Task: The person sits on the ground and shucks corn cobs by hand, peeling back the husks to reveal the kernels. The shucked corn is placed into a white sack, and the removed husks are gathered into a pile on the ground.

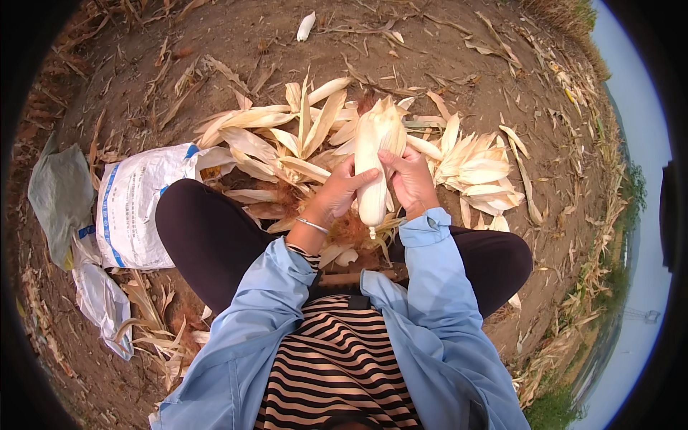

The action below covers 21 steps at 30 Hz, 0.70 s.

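Between my two hands is an ear of corn (370, 177) wrapped in pale dry husk, its narrow stub pointing toward my body. My left hand (344, 188) grips the ear's left side, thumb across the husk. From the right, my right hand (409, 177) pinches the husk leaves, which flare loose on that side and at the top. No kernels show on this ear. Below it, loose husks (317, 129) and brown corn silk (346, 228) lie piled on the soil between my knees. A bundle of peeled-back husk (478, 169) rests to the right of my right hand.
A white woven sack (142, 207) with blue stripes and writing lies beside my left knee, something yellow at its mouth. Farther left are a grey-green bag (62, 199) and a crumpled white bag (102, 306). One pale ear (306, 27) lies farther off on the soil.
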Each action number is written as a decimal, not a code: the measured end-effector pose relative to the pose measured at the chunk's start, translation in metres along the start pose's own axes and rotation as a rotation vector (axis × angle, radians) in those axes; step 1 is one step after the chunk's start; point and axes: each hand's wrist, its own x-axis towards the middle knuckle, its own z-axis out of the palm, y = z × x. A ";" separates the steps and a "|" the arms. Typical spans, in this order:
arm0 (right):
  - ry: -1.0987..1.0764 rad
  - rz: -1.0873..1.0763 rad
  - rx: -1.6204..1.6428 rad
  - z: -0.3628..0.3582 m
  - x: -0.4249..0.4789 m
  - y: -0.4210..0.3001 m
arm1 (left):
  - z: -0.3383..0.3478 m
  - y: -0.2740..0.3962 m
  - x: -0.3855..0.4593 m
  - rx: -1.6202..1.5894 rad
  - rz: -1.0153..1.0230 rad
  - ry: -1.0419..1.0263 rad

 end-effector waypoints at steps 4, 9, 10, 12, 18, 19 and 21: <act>-0.016 0.019 0.034 0.003 -0.004 0.001 | -0.003 -0.002 -0.003 -0.106 -0.064 0.001; -0.037 0.064 0.109 -0.002 -0.007 0.001 | -0.012 -0.003 -0.005 -0.167 -0.093 -0.037; -0.040 0.070 0.110 -0.003 -0.007 0.000 | -0.014 -0.004 -0.006 -0.179 -0.075 -0.041; -0.044 0.081 0.112 -0.004 -0.009 0.000 | -0.014 -0.003 -0.006 -0.258 -0.064 -0.051; -0.077 0.065 0.152 -0.002 -0.016 0.000 | 0.001 0.010 -0.007 -0.351 -0.062 -0.016; -0.077 0.064 0.160 -0.002 -0.016 0.001 | 0.001 0.011 -0.006 -0.308 -0.049 -0.005; -0.078 0.061 0.174 0.000 -0.017 0.000 | 0.001 0.012 -0.005 -0.268 -0.038 0.010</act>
